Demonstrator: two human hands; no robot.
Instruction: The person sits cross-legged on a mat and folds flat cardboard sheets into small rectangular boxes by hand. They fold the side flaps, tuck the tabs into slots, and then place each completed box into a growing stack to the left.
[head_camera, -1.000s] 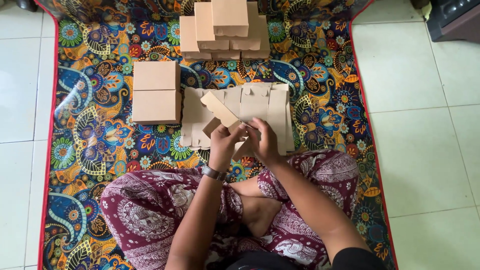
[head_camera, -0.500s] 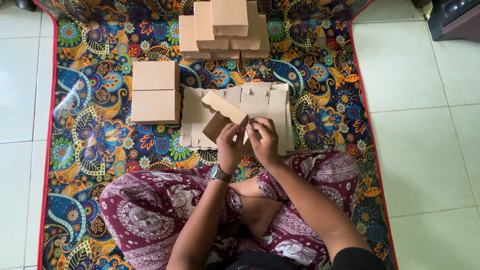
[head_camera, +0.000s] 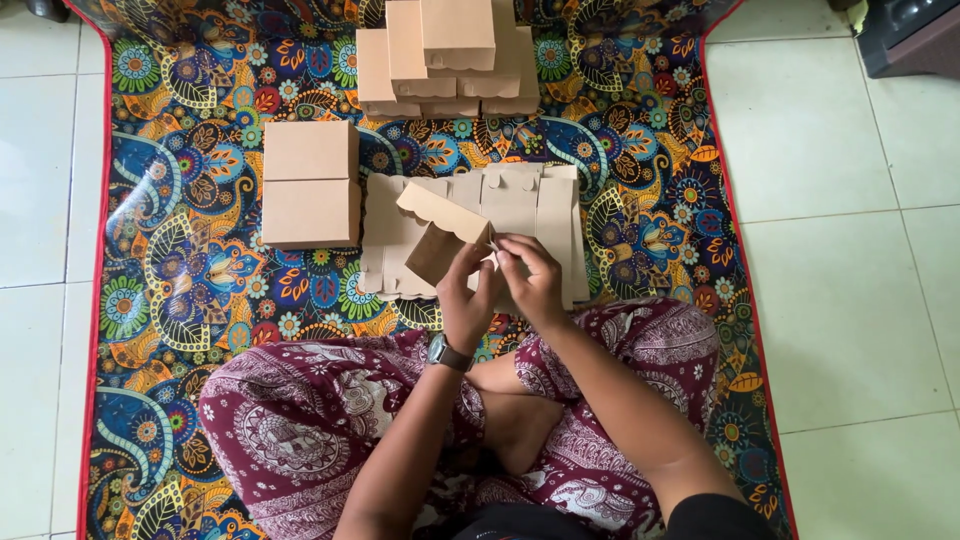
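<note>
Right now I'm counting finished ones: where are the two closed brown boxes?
In the head view, the two closed brown boxes sit side by side on the patterned mat, left of the flat cardboard blanks.

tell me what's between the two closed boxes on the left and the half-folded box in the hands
Head view: part of the flat cardboard blanks and a strip of patterned mat.

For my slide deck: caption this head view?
Both hands fold a brown cardboard box above flat blanks on a patterned mat.
</note>
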